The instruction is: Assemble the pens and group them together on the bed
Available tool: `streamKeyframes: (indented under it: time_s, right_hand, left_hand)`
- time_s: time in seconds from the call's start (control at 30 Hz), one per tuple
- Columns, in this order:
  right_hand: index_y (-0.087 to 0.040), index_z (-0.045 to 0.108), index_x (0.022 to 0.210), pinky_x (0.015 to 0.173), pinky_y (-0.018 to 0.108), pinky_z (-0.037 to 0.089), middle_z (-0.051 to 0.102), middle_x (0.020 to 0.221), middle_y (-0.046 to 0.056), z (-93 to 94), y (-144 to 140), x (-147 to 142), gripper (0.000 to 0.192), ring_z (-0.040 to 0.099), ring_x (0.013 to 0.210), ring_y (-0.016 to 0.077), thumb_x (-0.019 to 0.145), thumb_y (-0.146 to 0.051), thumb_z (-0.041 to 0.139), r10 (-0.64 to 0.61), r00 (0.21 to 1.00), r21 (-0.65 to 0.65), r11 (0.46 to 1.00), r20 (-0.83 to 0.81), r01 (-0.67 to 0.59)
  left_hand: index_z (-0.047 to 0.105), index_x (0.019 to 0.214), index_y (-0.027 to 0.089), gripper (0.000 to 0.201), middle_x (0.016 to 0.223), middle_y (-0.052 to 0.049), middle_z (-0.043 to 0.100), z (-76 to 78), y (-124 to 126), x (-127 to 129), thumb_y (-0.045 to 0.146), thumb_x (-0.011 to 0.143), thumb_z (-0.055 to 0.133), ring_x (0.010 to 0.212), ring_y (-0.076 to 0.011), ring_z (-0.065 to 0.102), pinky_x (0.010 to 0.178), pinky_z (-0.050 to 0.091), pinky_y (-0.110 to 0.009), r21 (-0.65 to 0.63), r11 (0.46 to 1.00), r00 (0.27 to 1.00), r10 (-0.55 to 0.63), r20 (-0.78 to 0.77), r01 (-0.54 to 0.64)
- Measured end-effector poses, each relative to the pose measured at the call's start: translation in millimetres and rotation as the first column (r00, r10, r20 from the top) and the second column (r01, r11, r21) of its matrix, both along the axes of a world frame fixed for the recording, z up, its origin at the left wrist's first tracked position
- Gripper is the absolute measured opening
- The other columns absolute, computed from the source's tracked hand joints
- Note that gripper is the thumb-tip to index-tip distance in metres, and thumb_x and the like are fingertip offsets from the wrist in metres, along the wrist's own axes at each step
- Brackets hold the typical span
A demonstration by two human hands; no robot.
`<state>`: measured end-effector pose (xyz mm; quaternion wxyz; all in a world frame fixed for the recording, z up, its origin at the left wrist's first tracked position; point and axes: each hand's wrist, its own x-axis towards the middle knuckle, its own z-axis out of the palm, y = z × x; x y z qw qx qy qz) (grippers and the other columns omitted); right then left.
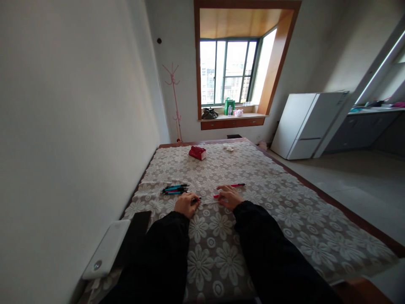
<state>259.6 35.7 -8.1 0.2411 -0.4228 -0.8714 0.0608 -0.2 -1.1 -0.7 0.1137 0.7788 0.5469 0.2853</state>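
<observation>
Both my arms in black sleeves reach out over a floral lace cloth (284, 211) on a low table. My left hand (186, 204) is closed around a dark pen part whose tip pokes out to the right. My right hand (229, 196) pinches a thin pale refill (209, 203) that runs between the two hands, with a red pen piece under its fingers. A pink pen (236, 185) lies just beyond my right hand. A bundle of teal and pink pens (175, 189) lies left of my left hand.
A red box (197, 152) and a small white object (228, 147) lie at the table's far end. A white device (106, 250) and a black flat item (134, 236) rest near left by the wall. A white fridge (305, 124) stands at right; window ledge with bags behind.
</observation>
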Motion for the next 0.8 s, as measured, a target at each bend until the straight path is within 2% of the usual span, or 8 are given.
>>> streamKeyframes:
  time_s: [0.1, 0.2, 0.33, 0.43, 0.63, 0.8]
  right_hand:
    - [-0.025, 0.068, 0.085, 0.096, 0.042, 0.037, 0.058, 0.120, 0.004, 0.5, -1, -3, 0.012, 0.049, 0.114, 0.0254, 0.073, -0.027, 0.071, 0.019, 1.000, 0.013, 1.000, -0.013, -0.019]
    - [-0.025, 0.067, 0.089, 0.094, 0.039, 0.039, 0.060, 0.115, 0.004, -1.6, 0, -4, 0.011, 0.051, 0.109, 0.0227, 0.078, -0.024, 0.065, -0.025, 0.998, 0.036, 0.999, -0.066, 0.027]
    - [-0.026, 0.067, 0.091, 0.092, 0.037, 0.039, 0.063, 0.108, 0.004, -9.4, 6, 0, 0.017, 0.053, 0.105, 0.0218, 0.078, -0.017, 0.061, -0.153, 0.986, 0.040, 0.987, -0.072, 0.156]
    - [-0.026, 0.068, 0.087, 0.090, 0.037, 0.038, 0.064, 0.102, 0.003, -12.5, 8, 1, 0.013, 0.054, 0.101, 0.0213, 0.080, -0.018, 0.061, -0.182, 0.983, 0.019, 0.983, -0.031, 0.183]
    - [-0.027, 0.068, 0.092, 0.090, 0.035, 0.034, 0.067, 0.092, 0.003, -0.3, -1, -6, 0.015, 0.054, 0.093, 0.0187, 0.089, -0.026, 0.054, -0.048, 0.998, 0.087, 0.995, -0.030, 0.051]
    - [-0.030, 0.071, 0.092, 0.091, 0.037, 0.032, 0.066, 0.095, 0.004, 8.7, -8, -13, 0.017, 0.052, 0.096, 0.0203, 0.090, -0.026, 0.054, 0.008, 0.999, 0.152, 0.988, -0.040, -0.002]
  left_hand:
    - [0.068, 0.084, 0.024, 0.011, 0.089, -0.002, 0.067, 5.3, -3, 3, 0.023, 0.078, 0.059, 0.089, -0.0181, 0.057, 0.078, 0.042, -0.027, -0.042, 0.997, 0.998, 0.060, 0.016, -0.059]
    - [0.068, 0.087, 0.024, 0.017, 0.085, -0.003, 0.065, 8.1, -6, 4, 0.017, 0.074, 0.059, 0.086, -0.0176, 0.057, 0.076, 0.042, -0.026, -0.065, 0.991, 0.993, 0.121, 0.006, -0.120]
    - [0.066, 0.090, 0.024, 0.028, 0.082, -0.003, 0.060, 3.6, -4, 1, 0.010, 0.069, 0.057, 0.079, -0.0168, 0.057, 0.075, 0.042, -0.026, -0.077, 0.978, 0.981, 0.192, -0.016, -0.193]
    - [0.065, 0.091, 0.023, 0.027, 0.078, -0.003, 0.058, -2.7, 1, -3, 0.010, 0.073, 0.052, 0.075, -0.0159, 0.056, 0.073, 0.042, -0.025, -0.086, 0.982, 0.986, 0.166, -0.012, -0.167]
    - [0.066, 0.094, 0.022, 0.031, 0.087, -0.005, 0.063, -7.2, 6, -8, 0.006, 0.076, 0.047, 0.092, -0.0184, 0.056, 0.084, 0.041, -0.027, -0.020, 0.990, 0.990, 0.139, 0.010, -0.138]
    - [0.066, 0.091, 0.023, 0.031, 0.086, -0.005, 0.065, -6.6, 6, -9, 0.004, 0.076, 0.047, 0.091, -0.0206, 0.056, 0.080, 0.041, -0.030, -0.020, 0.993, 0.993, 0.120, -0.018, -0.120]
